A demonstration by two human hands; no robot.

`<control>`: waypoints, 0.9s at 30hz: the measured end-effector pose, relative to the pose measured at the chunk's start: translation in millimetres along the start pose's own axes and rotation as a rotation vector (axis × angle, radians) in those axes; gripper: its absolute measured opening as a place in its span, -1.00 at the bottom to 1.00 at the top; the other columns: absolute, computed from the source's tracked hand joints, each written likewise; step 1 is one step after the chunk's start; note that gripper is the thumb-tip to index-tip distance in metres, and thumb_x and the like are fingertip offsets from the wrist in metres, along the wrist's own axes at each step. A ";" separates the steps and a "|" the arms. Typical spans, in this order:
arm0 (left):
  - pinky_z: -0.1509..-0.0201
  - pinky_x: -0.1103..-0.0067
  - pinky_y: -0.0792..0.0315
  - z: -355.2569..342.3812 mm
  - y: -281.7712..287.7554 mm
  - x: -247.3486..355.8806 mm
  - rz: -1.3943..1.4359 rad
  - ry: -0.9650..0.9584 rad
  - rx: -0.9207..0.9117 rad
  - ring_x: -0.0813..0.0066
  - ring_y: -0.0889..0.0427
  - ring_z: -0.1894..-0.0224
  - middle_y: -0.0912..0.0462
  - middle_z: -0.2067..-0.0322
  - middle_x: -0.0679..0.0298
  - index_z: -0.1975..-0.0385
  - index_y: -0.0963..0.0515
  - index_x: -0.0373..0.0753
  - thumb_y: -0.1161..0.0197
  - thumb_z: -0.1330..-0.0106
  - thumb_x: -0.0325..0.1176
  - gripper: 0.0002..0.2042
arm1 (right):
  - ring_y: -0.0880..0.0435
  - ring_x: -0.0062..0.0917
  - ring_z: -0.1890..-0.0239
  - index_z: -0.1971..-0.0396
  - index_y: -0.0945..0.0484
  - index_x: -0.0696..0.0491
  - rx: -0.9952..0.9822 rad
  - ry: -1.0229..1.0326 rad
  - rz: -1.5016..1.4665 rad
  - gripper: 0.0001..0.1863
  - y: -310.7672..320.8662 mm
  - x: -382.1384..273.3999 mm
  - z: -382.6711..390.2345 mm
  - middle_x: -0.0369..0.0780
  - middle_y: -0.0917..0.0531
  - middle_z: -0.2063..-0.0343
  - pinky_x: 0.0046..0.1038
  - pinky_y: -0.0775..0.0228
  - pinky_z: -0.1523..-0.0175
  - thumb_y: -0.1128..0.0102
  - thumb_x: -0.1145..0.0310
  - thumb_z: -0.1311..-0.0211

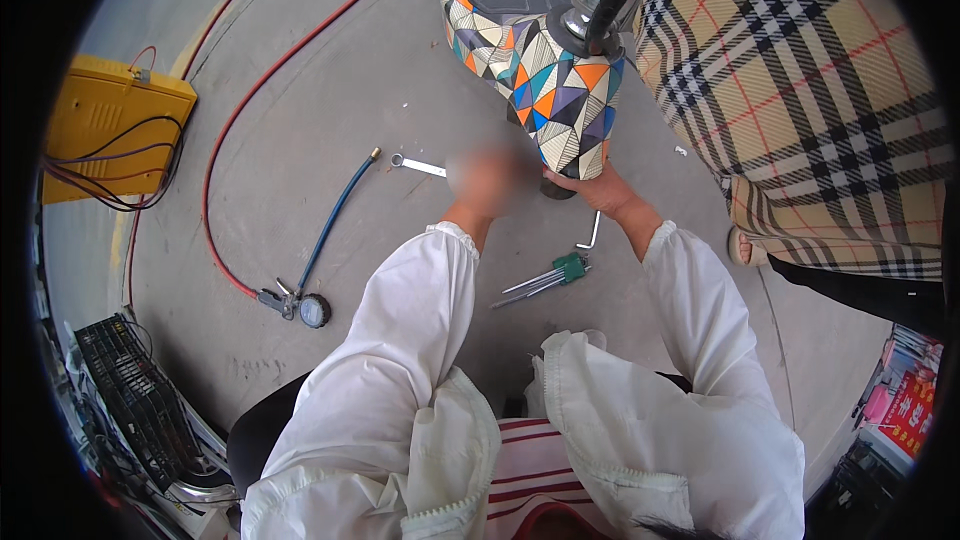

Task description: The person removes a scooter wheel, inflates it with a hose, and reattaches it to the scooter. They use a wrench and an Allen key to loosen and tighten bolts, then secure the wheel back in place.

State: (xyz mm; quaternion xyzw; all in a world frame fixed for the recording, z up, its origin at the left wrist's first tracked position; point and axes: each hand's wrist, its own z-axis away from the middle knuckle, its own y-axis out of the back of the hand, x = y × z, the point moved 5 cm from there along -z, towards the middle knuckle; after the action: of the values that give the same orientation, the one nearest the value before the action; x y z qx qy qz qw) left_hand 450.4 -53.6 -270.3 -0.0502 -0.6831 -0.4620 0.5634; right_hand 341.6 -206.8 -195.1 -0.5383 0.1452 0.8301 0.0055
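A small scooter with a multicoloured triangle-patterned body [575,90] stands ahead of me, its front end toward me. My right hand [605,195] is closed around the lower edge of that front end, beside a dark wheel [556,188]. Left of the wheel is my left hand [487,180], blurred so that its fingers do not show. A ring-ended wrench [418,166] reaches into that blur; whether the hand grips it is unclear. Just below my right hand an L-shaped hex key [590,232] shows. A green holder [571,267] with several hex keys lies on the floor nearer me.
A red air hose [235,110] with a gauge [315,311] and blue tube [338,208] curves across the left floor. Farther left are a yellow metal box [120,115] with cables and a black crate [135,390]. A person in a checked garment [790,90] stands close on the right.
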 end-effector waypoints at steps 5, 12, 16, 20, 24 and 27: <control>0.27 0.45 -0.45 -0.2 8.6 46.2 -0.427 -0.116 -0.015 0.36 -0.58 0.33 -0.61 0.33 0.25 0.25 -0.58 -0.22 -0.29 -0.15 -0.33 -0.80 | -0.50 -0.32 -0.11 -0.12 -0.38 0.13 -0.018 0.048 0.103 -0.35 12.6 3.8 1.4 -0.15 -0.55 -0.04 -0.40 -0.28 -0.22 -0.41 0.27 -0.01; 0.28 0.47 -0.45 -6.7 11.3 26.9 -0.501 -0.103 -0.073 0.38 -0.60 0.31 -0.63 0.33 0.24 0.29 -0.60 -0.21 -0.33 -0.09 -0.31 -0.79 | -0.51 -0.28 -0.11 -0.16 -0.36 0.14 0.040 0.078 0.127 -0.27 8.4 11.6 -4.9 -0.11 -0.57 -0.03 -0.38 -0.27 -0.22 -0.39 0.15 0.02; 0.17 0.41 -0.47 -10.3 0.9 33.5 -0.521 -0.191 -0.111 0.25 -0.61 0.23 -0.62 0.29 0.19 0.27 -0.60 -0.19 -0.28 -0.14 -0.29 -0.81 | -0.55 -0.35 -0.07 -0.11 -0.42 0.12 0.038 0.022 0.168 -0.36 17.4 28.9 -4.6 -0.13 -0.59 -0.02 -0.40 -0.34 -0.18 -0.36 0.14 -0.05; 0.11 0.41 -0.44 -6.7 -7.7 1.3 -0.568 -0.183 -0.068 0.25 -0.58 0.20 -0.59 0.27 0.16 0.23 -0.56 -0.23 -0.19 -0.20 -0.40 -0.83 | -0.58 -0.39 -0.04 -0.07 -0.47 0.10 0.001 0.057 0.081 -0.45 6.6 7.3 -0.6 -0.16 -0.61 0.01 -0.41 -0.39 -0.15 -0.37 0.20 -0.09; 0.09 0.41 -0.44 -7.7 -24.3 -6.7 0.015 0.061 -0.086 0.27 -0.57 0.18 -0.57 0.23 0.14 0.17 -0.53 -0.24 -0.14 -0.24 -0.43 -0.82 | -0.57 -0.40 -0.05 -0.09 -0.46 0.08 -0.008 -0.043 0.041 -0.44 10.9 20.1 4.0 -0.17 -0.60 -0.01 -0.41 -0.38 -0.16 -0.37 0.21 -0.09; 0.09 0.43 -0.44 -10.3 -21.1 -45.3 0.229 0.066 -0.024 0.28 -0.57 0.17 -0.57 0.22 0.15 0.15 -0.53 -0.24 -0.14 -0.27 -0.41 -0.81 | -0.54 -0.40 -0.08 -0.12 -0.43 0.06 -0.027 -0.010 0.075 -0.41 0.4 20.1 -6.0 -0.17 -0.58 -0.04 -0.41 -0.35 -0.19 -0.37 0.21 -0.09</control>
State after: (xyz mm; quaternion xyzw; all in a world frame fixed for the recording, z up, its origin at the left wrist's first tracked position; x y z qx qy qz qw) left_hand 461.7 -52.2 -320.1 -0.1194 -0.6485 -0.4040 0.6341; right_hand 338.4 -211.6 -215.2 -0.5283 0.1542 0.8343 -0.0322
